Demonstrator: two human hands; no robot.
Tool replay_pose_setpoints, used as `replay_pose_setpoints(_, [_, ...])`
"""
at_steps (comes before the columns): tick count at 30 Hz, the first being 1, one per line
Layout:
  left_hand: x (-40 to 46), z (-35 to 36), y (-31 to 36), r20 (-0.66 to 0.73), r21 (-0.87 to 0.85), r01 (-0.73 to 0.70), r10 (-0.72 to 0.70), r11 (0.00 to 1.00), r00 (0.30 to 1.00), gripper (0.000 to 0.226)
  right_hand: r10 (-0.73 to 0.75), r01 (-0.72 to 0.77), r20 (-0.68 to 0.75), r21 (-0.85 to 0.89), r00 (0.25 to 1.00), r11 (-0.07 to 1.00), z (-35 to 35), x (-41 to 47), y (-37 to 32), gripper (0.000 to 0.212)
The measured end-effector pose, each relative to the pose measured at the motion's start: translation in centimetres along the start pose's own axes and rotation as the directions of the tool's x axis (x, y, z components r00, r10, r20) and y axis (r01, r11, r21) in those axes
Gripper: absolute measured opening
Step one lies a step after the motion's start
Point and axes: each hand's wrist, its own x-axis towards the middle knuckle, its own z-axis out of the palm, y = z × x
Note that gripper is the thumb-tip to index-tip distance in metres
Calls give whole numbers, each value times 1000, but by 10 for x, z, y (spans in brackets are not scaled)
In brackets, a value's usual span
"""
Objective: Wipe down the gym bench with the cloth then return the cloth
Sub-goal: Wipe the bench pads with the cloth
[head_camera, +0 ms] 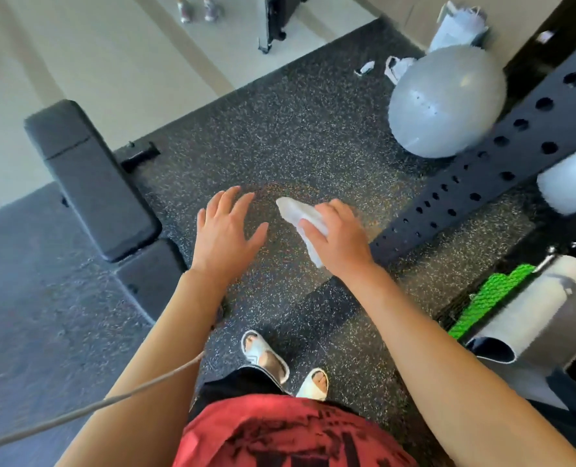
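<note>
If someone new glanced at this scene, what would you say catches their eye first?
Probably the two outstretched arms at centre: the right hand grips a white cloth, while the left hand hangs open beside it. Next come the black bench at left and the grey ball at upper right, beside a black beam with holes.

right hand (338,235) grips a white cloth (301,219), seemingly clear of the bench (91,183); left hand (226,230) spread.

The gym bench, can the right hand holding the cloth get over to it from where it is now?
Probably yes. The right hand grips the cloth above bare floor, and only the open left hand lies between it and the gym bench.
</note>
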Motion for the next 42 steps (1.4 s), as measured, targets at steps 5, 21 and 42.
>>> replay_pose_setpoints(5, [17,-28,-78,-67,-11,110,-111,994,992,65,-118,116,81,23,990,993,45,61,-59,31])
replay_pose_setpoints(21, [11,-92,-211,-192,-136,423,-443,896,876,64,-402,397,276,77,873,915,126,174,-214,37])
replay_pose_setpoints(42, [22,-88,-205,-379,-271,850,-862,451,337,63,-769,686,470,381,435,620,197,302,-272,42])
